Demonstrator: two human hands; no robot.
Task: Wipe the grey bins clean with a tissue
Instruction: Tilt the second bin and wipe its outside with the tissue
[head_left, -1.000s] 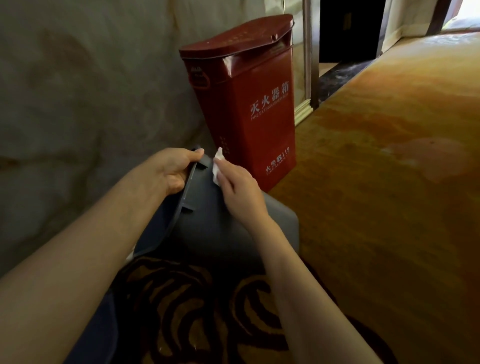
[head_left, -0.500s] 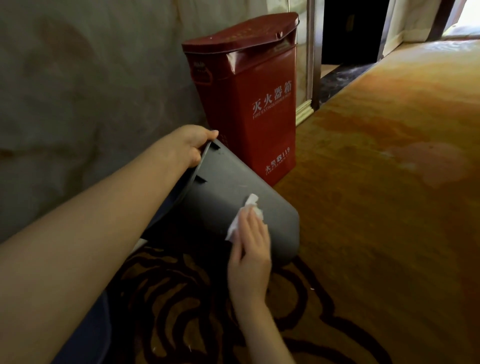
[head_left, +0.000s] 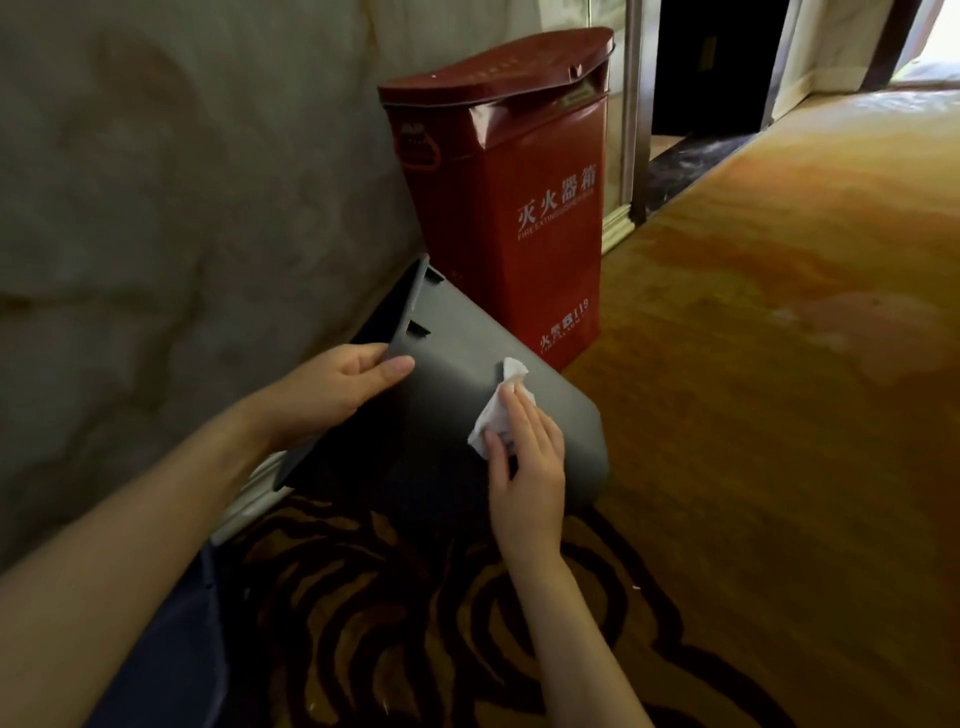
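The grey bin (head_left: 457, 395) lies tipped on the carpet, long side running from the left hand (head_left: 337, 384), whose grip pinches its rim, down to the right hand (head_left: 524, 452), whose grip presses the tissue (head_left: 501, 405) flat near its bottom.

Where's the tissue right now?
Head view, centre: the tissue is pressed under the right hand against the tilted grey bin, just in front of the red extinguisher box.

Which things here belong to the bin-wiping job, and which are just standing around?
In the job:
- grey bin, tipped over, mouth towards the wall
- tissue, pressed on the bin's side
- left hand, gripping the rim
- right hand, holding the tissue

Not in the job:
- red box behind the bin
- carpet
- wall
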